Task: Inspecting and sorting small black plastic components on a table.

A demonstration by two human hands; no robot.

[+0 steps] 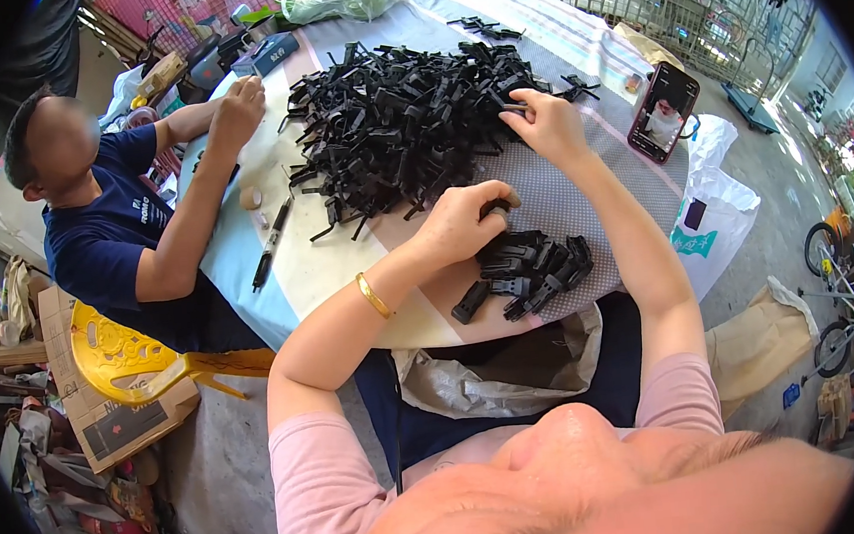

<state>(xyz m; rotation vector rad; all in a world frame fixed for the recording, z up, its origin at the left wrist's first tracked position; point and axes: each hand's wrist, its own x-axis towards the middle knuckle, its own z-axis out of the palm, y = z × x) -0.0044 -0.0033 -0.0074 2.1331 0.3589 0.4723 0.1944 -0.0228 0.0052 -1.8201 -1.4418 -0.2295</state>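
A big heap of black plastic parts [405,118] covers the middle of the round table [327,275]. My left hand [464,226] is closed around one black plastic piece [498,204], just above a smaller pile of assembled black parts [532,269] near the table's front edge. My right hand [544,122] reaches to the heap's right side and pinches a thin black part [512,108] between its fingertips. A gold bangle [373,295] sits on my left wrist.
Another person in a dark blue shirt [109,242] sits at the left, one hand [239,106] on the table. A black pen [273,244] lies near them. A phone [663,111] stands at the right. A grey bag [495,372] hangs below the table edge.
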